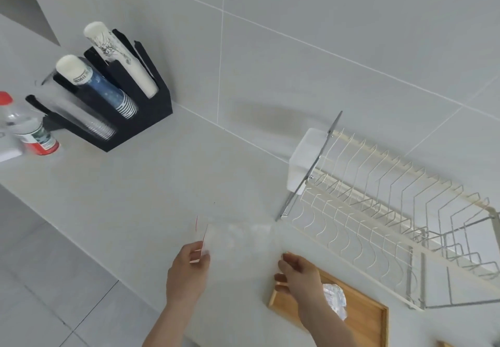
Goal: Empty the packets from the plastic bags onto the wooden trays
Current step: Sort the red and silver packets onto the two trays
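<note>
Up over the pale counter (151, 184): 2 bare hands, a clear plastic bag (243, 241) stretched flat between them. Left hand (189, 265) at the bag's left end, thumb and fingers closed in a pinch on the edge with the thin red strip. Right hand (296, 272) at the bag's right end, fingers curled and pinching that corner. Bag nearly see-through and blurred, contents impossible to make out.

Just under the right hand and forearm, a wooden tray (362, 317) flat on the counter, its near left corner partly hidden by the wrist. On the tray, beside the right forearm, a small heap of crinkly white packets (335, 299), print on them too blurred to read. At the very bottom edge, right of the tray, a sliver of a second wooden piece (445, 344), too little showing to say what.

Right of the hands, a cream wire dish rack (378, 211) with a white cutlery cup (304, 162) hung on its left end. Far left against the tiled wall (297, 49), a black cup holder (113, 97) with 3 stacks lying tilted in it: white printed cups, blue-and-white cups, clear plastic cups. Left of that, a clear bottle (27, 127) with a red cap and a red-and-green label, standing on the counter
</note>
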A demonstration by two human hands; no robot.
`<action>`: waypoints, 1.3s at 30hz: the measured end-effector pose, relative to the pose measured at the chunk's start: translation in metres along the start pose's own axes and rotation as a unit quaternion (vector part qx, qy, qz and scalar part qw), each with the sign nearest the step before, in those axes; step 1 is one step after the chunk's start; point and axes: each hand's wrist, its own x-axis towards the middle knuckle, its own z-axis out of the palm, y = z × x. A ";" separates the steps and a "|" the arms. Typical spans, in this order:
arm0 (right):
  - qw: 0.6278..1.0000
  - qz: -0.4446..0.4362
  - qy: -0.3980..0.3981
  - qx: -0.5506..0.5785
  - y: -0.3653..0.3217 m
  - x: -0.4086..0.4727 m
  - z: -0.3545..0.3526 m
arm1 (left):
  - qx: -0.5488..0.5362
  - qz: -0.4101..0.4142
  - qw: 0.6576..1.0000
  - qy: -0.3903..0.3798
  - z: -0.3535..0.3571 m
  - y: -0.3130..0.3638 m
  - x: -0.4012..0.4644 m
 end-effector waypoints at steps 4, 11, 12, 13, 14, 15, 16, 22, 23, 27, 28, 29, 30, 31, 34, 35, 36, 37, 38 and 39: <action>0.994 -0.046 -0.008 -0.098 -0.007 0.009 0.012 | 0.073 0.037 0.997 0.001 -0.004 0.006 0.019; 0.836 -0.244 0.084 -0.484 0.023 0.012 -0.018 | 0.285 0.251 0.924 0.035 0.023 0.016 0.012; 0.816 -0.250 0.102 -0.511 0.030 0.012 -0.026 | 0.306 0.281 0.909 0.018 0.032 0.017 0.011; 0.800 -0.250 0.118 -0.532 0.035 0.012 -0.034 | 0.326 0.307 0.894 -0.002 0.042 0.018 0.009; 0.790 -0.243 0.130 -0.547 0.039 0.011 -0.043 | 0.346 0.329 0.878 -0.025 0.052 0.019 0.006; 0.784 -0.238 0.142 -0.555 0.043 0.009 -0.051 | 0.364 0.351 0.861 -0.044 0.062 0.020 0.002; 0.782 -0.231 0.152 -0.558 0.047 0.009 -0.061 | 0.380 0.373 0.845 -0.059 0.072 0.021 -0.002; 0.797 -0.176 0.174 -0.551 0.079 0.001 -0.123 | 0.425 0.449 0.772 -0.148 0.130 0.034 -0.041; 0.803 -0.168 0.177 -0.544 0.084 0.000 -0.134 | 0.427 0.455 0.765 -0.158 0.140 0.037 -0.048; 0.824 -0.137 0.200 -0.511 0.107 -0.005 -0.182 | 0.431 0.469 0.746 -0.194 0.180 0.042 -0.082; 0.831 -0.132 0.209 -0.498 0.114 -0.006 -0.195 | 0.431 0.474 0.741 -0.201 0.190 0.044 -0.091; 0.836 -0.129 0.217 -0.487 0.121 -0.007 -0.209 | 0.428 0.480 0.738 -0.206 0.201 0.045 -0.102; 0.837 -0.128 0.227 -0.481 0.129 -0.008 -0.225 | 0.423 0.482 0.736 -0.215 0.213 0.046 -0.113; 0.837 -0.124 0.233 -0.478 0.136 -0.008 -0.240 | 0.417 0.484 0.735 -0.228 0.225 0.047 -0.126; 0.855 -0.096 0.236 -0.452 0.156 -0.008 -0.293 | 0.421 0.494 0.715 -0.258 0.263 0.050 -0.167; 0.863 -0.084 0.234 -0.439 0.162 -0.008 -0.312 | 0.427 0.499 0.706 -0.264 0.278 0.050 -0.181; 0.870 -0.072 0.235 -0.427 0.169 -0.009 -0.331 | 0.429 0.502 0.700 -0.271 0.292 0.051 -0.196; 0.875 -0.064 0.239 -0.415 0.176 -0.009 -0.351 | 0.431 0.502 0.695 -0.281 0.307 0.052 -0.211; 0.880 -0.059 0.247 -0.401 0.183 -0.009 -0.372 | 0.432 0.504 0.689 -0.291 0.322 0.051 -0.225; 0.884 -0.060 0.258 -0.385 0.190 -0.009 -0.391 | 0.431 0.507 0.683 -0.302 0.338 0.050 -0.238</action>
